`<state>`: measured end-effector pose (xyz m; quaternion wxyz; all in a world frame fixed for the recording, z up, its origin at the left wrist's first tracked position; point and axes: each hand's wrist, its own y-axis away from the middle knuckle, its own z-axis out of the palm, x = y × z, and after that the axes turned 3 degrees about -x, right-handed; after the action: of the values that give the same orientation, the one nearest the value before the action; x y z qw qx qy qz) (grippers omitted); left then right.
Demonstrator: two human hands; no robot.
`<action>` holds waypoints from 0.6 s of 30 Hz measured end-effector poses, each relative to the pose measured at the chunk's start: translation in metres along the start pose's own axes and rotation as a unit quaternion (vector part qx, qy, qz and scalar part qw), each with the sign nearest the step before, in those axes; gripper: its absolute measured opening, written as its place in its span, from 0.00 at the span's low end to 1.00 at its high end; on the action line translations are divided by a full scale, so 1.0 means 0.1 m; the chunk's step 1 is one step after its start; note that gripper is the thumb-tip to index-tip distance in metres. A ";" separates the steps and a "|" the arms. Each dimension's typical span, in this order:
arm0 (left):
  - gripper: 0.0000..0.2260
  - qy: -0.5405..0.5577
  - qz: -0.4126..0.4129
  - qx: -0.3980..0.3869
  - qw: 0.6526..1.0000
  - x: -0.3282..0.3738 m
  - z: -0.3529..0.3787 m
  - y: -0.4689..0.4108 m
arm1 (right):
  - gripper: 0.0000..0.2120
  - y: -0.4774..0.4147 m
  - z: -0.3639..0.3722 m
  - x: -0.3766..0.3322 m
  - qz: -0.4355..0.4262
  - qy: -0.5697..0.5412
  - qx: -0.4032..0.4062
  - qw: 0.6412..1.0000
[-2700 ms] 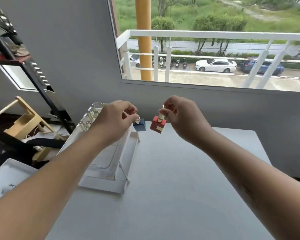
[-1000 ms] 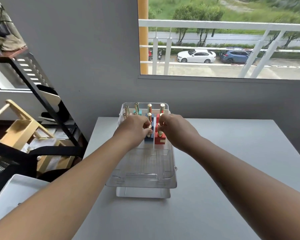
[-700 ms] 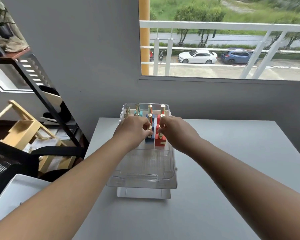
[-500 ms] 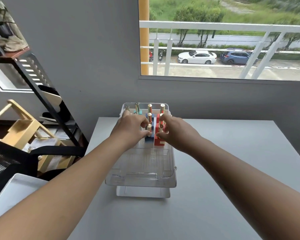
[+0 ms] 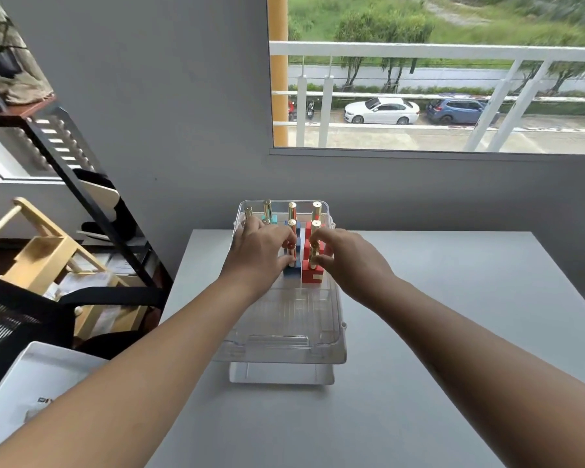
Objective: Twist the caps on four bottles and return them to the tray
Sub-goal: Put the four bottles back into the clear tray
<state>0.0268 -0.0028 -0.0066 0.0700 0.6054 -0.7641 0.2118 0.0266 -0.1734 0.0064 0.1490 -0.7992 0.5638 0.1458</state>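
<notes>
Clear plastic tray (image 5: 284,353) sits on a grey table (image 5: 436,332). Left hand (image 5: 259,256) is curled round the gold cap of the blue bottle (image 5: 291,271), fingers closed on it. Right hand (image 5: 350,263) pinches the gold cap of the red bottle (image 5: 312,275), thumb and fingertips clamped. Both bottles stand upright inside the tray, just beside each other between the two grips, bases showing below the fingers. Past the knuckles, other bottles (image 5: 291,211) stand in rows at the tray's far end.
</notes>
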 end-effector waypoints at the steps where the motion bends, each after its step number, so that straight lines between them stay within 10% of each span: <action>1: 0.10 -0.001 -0.003 -0.002 1.000 0.00 0.01 -0.01 | 0.11 -0.01 0.02 0.00 -0.001 0.001 0.001 1.000; 18: 0.10 -0.023 -0.023 -0.024 0.999 -0.05 0.04 -0.27 | 0.10 -0.29 0.12 0.13 -0.012 0.047 0.010 0.999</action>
<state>0.0542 -0.0043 -0.0053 0.0720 0.6253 -0.7564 0.1779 0.0575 -0.1706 -0.0081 0.1320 -0.8101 0.5622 0.1013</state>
